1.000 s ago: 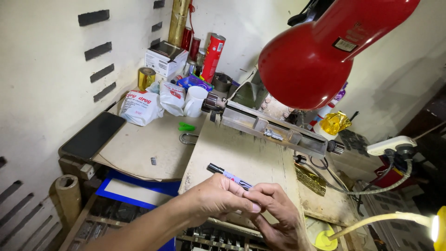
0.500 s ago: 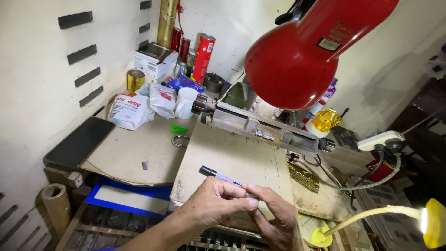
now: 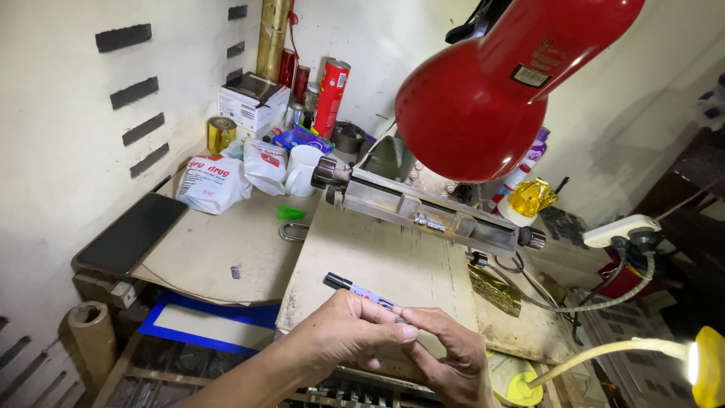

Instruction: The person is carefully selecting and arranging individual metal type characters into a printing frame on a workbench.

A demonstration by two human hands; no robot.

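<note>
Both my hands meet at the bottom middle of the view over a wooden work board. My left hand grips a black marker pen whose capped end points up and to the left. My right hand pinches the pen's other end, fingertips touching those of my left hand. A metal clamp-like bar tool lies across the far end of the board, beyond both hands.
A red lamp shade hangs over the bench at upper right. Pouches, a white cup, a red can and a box crowd the back. A dark phone lies left. Cables and a plug sit right.
The camera view has shifted a little, so the bench sits differently in the picture. My hands stay together on the pen with only small finger movements.
</note>
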